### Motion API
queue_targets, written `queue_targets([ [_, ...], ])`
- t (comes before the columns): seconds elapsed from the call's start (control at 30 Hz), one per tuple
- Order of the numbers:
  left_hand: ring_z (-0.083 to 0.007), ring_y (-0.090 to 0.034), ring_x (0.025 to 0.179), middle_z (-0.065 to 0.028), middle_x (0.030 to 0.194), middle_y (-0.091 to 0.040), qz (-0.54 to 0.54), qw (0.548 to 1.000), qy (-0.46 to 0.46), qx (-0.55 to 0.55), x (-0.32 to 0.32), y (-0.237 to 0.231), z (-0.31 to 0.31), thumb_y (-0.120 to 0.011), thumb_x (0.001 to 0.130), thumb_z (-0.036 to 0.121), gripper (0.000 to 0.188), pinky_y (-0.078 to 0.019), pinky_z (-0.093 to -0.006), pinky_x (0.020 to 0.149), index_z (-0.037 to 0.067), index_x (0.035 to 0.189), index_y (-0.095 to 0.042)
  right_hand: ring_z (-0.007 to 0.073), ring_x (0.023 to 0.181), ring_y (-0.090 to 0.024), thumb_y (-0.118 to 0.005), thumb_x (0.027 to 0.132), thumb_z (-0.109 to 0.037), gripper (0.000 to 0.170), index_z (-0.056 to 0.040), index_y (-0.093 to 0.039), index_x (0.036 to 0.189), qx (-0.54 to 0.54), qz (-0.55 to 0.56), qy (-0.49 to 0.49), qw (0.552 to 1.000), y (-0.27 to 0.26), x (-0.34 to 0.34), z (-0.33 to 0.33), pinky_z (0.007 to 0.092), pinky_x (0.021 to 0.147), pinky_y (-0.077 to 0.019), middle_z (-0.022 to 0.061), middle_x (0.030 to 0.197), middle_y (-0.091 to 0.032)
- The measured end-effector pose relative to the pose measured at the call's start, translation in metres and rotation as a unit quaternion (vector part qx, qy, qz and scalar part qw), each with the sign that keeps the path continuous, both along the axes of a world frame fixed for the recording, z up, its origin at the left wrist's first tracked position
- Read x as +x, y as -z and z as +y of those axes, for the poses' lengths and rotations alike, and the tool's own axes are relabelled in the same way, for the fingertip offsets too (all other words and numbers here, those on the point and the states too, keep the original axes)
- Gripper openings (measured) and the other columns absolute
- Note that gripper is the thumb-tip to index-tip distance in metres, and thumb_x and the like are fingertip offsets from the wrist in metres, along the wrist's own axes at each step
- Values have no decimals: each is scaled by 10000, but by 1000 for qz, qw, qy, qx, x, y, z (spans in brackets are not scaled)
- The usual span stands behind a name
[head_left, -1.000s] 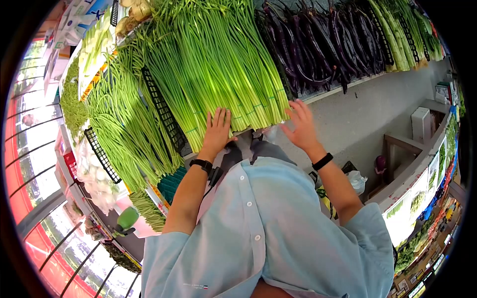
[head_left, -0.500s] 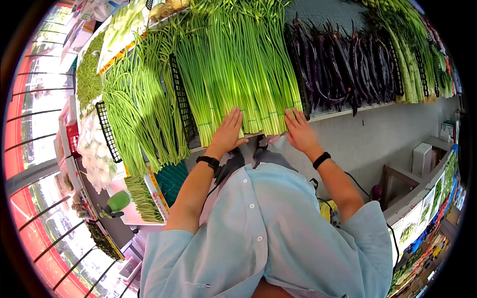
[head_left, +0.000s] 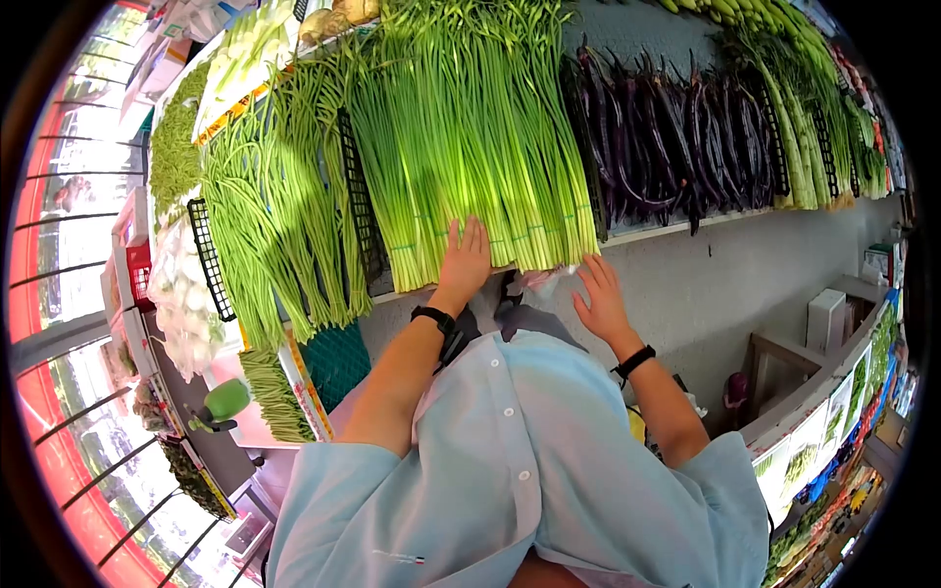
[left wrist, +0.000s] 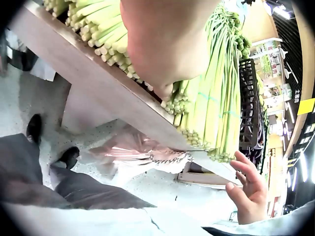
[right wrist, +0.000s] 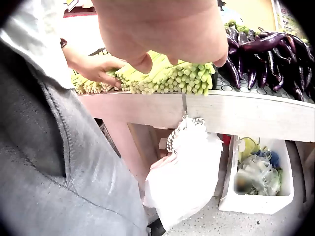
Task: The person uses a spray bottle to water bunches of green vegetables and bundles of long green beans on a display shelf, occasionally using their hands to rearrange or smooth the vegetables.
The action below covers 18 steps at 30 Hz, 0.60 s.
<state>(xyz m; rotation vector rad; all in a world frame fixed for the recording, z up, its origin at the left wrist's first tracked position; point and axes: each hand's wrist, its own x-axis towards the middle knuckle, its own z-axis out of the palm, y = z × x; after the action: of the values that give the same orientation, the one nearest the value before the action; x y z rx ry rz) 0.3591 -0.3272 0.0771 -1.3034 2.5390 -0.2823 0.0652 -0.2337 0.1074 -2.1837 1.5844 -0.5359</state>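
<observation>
Long green garlic scapes [head_left: 470, 147], bundled with thin green bands, lie side by side on a shelf with their cut ends toward me. My left hand [head_left: 467, 265] rests on the cut-end part of the bundles, fingers straight and pointing away from me. In the right wrist view the same left hand [right wrist: 98, 66] lies along the ends of the stalks. My right hand [head_left: 603, 302] is at the near right corner of the pile, its fingertips right by the outermost ends. Its fingers are loosely bent with nothing between them, as the left wrist view shows of the right hand [left wrist: 251, 191].
Purple eggplants [head_left: 676, 137] lie right of the scapes, long beans [head_left: 279, 196] left, past black crate walls [head_left: 358, 196]. A white plastic bag [right wrist: 187, 172] hangs from the shelf edge [right wrist: 256, 110]. Below stands a white box [right wrist: 256, 201] holding bags.
My right hand came onto the stalk ends at the right, then drew back toward me off their tops. The left hand slid a little to the right along the bundles.
</observation>
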Motion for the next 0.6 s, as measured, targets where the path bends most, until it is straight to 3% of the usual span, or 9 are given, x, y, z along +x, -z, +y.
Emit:
queue_targets([
  [0.07,-332,-246,1449,-216,1486,-388,13,1000,7,4,4,-6,0,-595,866,507,845,-131,-548,1187,-102,1406,-367,363,1382,-332,-638,822,-144,422,-4,-555,1211,9,11,5,1000,-1,-4,7,523,1098,-284,172,1457,-409],
  [0.13,-358,-224,1450,-215,1522,-325,122,984,12,129,12,-20,-5,-645,833,533,922,-148,-482,1200,-91,1433,-328,363,1375,-343,-640,821,-145,422,-4,-556,1210,6,12,-3,1000,-5,-3,9,523,1095,-289,172,1451,-417],
  [0.23,-373,-176,1460,-218,1559,-233,231,969,-25,87,27,-39,5,-615,860,543,910,-166,-442,1200,-69,1456,-298,365,1364,-363,-645,820,-147,423,-4,-558,1209,-8,10,-24,1000,-13,4,-7,517,1090,-301,171,1440,-434],
  [0.27,-373,-176,1460,-218,1559,-233,230,970,-27,79,32,-41,2,-615,860,543,910,-166,-442,1200,-69,1456,-298,366,1359,-371,-647,819,-147,423,-4,-559,1208,-13,8,-31,999,-16,9,-13,510,1088,-308,170,1434,-443],
  [0.33,-382,-143,1466,-219,1574,-183,203,958,-36,198,41,-39,8,-592,877,552,887,-194,-446,1190,-39,1469,-298,368,1356,-375,-650,817,-147,428,-3,-558,1209,-28,-5,-39,999,-20,18,-24,500,1087,-313,169,1432,-446],
  [0.4,-386,-162,1459,-224,1567,-198,271,946,-40,170,44,-51,6,-614,883,488,829,-243,-454,1169,-13,1470,-312,370,1353,-379,-653,815,-147,432,-2,-558,1211,-46,-18,-57,997,-24,25,-38,490,1086,-319,168,1431,-450],
  [0.47,-397,-216,1435,-221,1557,-227,344,927,-73,132,53,-71,8,-635,885,393,751,-278,-454,1150,4,1456,-342,376,1337,-396,-665,803,-134,453,7,-552,1219,-47,-43,-47,997,-22,37,-49,476,1084,-327,190,1428,-451],
  [0.53,-394,-435,1290,-220,1430,-439,445,882,-67,143,75,-79,35,-641,886,307,607,-358,-455,1078,9,1377,-446,390,1318,-415,-674,819,-113,443,2,-548,1229,-42,-79,-56,994,-15,47,-55,457,1089,-337,193,1424,-458],
  [0.6,-337,-581,1079,-142,1165,-639,427,880,-110,177,101,-86,79,-632,895,288,411,-440,-431,957,63,1236,-583,380,1289,-449,-656,849,-105,422,12,-540,1238,-38,-78,-61,994,-7,48,-52,440,1076,-356,196,1403,-480],
])
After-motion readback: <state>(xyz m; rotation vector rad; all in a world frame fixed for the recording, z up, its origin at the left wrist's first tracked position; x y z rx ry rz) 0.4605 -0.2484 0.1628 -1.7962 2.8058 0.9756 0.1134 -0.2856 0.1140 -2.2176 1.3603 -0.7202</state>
